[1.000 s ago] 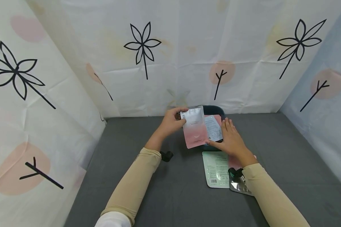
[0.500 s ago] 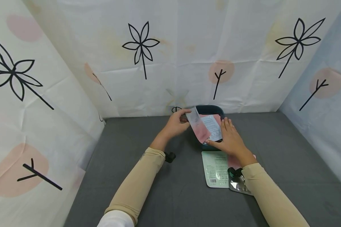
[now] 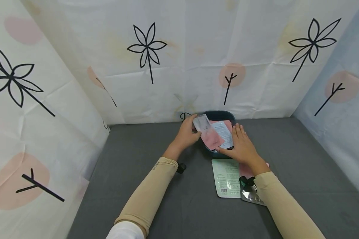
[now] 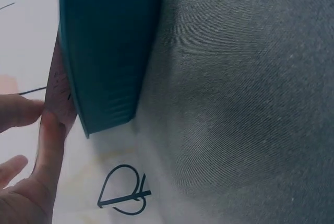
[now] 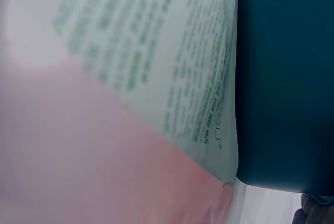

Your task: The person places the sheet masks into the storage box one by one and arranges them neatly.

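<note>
My left hand (image 3: 186, 132) pinches the silver end of a pink-and-silver sheet mask packet (image 3: 212, 137) between thumb and fingers. The packet lies slanted over the left part of a dark teal bin (image 3: 218, 114). In the left wrist view, the packet (image 4: 58, 85) shows edge-on at the rim of the bin (image 4: 112, 46). My right hand (image 3: 242, 147) rests along the bin's right side, fingers straight and thumb reaching over the near rim. A pink packet with a white printed panel (image 3: 222, 132) lies inside the bin.
In front of the bin, a pale green packet (image 3: 226, 179) lies on the grey table (image 3: 137, 159). Beside it, partly under my right wrist, are a pink packet (image 3: 245, 170) and a silver one (image 3: 252, 196). A patterned cloth wall (image 3: 185, 93) stands behind the bin.
The left hand has moved right, bringing the pink-and-silver packet from in front of the bin's left side to over its opening, tilting it along the way. The right hand stays in place.
</note>
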Demonstrator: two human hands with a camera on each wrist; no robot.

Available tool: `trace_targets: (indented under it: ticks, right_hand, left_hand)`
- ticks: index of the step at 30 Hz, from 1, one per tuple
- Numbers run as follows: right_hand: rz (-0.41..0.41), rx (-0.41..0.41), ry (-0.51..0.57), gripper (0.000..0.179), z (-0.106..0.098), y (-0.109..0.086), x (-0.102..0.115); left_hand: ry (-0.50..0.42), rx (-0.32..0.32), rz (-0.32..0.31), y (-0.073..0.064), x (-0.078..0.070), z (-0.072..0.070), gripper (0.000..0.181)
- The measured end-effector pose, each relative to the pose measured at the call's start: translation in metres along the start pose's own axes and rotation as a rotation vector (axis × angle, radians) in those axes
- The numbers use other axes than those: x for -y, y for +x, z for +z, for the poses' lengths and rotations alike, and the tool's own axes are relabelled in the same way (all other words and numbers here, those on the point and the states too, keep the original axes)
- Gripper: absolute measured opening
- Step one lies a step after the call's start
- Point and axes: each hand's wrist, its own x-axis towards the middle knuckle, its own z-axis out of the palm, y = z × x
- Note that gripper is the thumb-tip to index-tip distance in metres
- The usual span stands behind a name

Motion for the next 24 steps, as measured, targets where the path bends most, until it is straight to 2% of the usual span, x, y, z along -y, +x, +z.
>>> trace_targets:
  ticks: [12,15,18,21,24]
  right_hand:
    - [0.003,0.006,0.018,0.133,0.000,0.000,-0.001]
    - [0.005,0.005,0.022,0.134,0.000,0.000,-0.001]
    - [0.007,0.004,0.022,0.134,0.000,0.000,-0.001]
    - [0.008,0.002,0.019,0.134,0.000,0.000,-0.002]
    - [0.008,-0.003,0.017,0.134,0.000,0.000,-0.002]
  left_hand:
    - [0.003,-0.026,0.038,0.007,0.005,0.016,0.079]
    - [0.020,-0.057,0.009,0.006,0.006,0.020,0.082]
    - [0.033,-0.087,-0.058,0.004,0.005,0.023,0.084]
    - [0.050,-0.121,-0.106,0.002,0.002,0.025,0.080]
    - [0.064,-0.156,-0.124,0.000,0.001,0.028,0.075]
